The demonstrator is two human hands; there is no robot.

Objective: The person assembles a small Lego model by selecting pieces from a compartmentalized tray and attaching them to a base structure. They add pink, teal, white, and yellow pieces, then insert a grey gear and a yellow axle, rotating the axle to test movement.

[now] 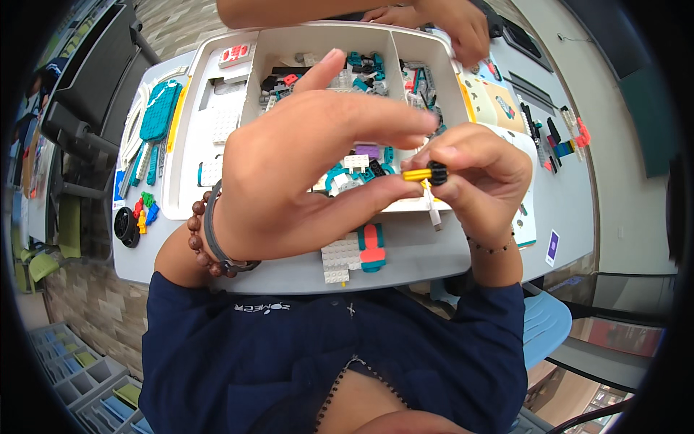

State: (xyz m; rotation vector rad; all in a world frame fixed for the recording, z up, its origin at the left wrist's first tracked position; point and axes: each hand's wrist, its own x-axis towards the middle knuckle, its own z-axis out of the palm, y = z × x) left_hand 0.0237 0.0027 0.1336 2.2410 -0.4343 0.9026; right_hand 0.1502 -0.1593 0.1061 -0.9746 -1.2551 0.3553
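Note:
Above the front of the white bin, my right hand [488,173] pinches a small black toothed gear [437,173] between thumb and fingers. A short yellow axle [415,175] sticks out of the gear toward the left. My left hand [303,163] is open, its fingers stretched out and well apart from the thumb. Its thumb tip lies by the free end of the axle; whether it touches cannot be told. Below the hands, on the table, lies a white brick plate assembly [340,254] with coral and teal pieces at its right end.
The white bin [217,163] holds many loose bricks. Left of it lie a teal plate stack [160,110], a black wheel [126,228] and small coloured figures [144,213]. Rightward are an open booklet [499,105] and a brick build [564,147]. Another person's hand [466,36] reaches over the far edge.

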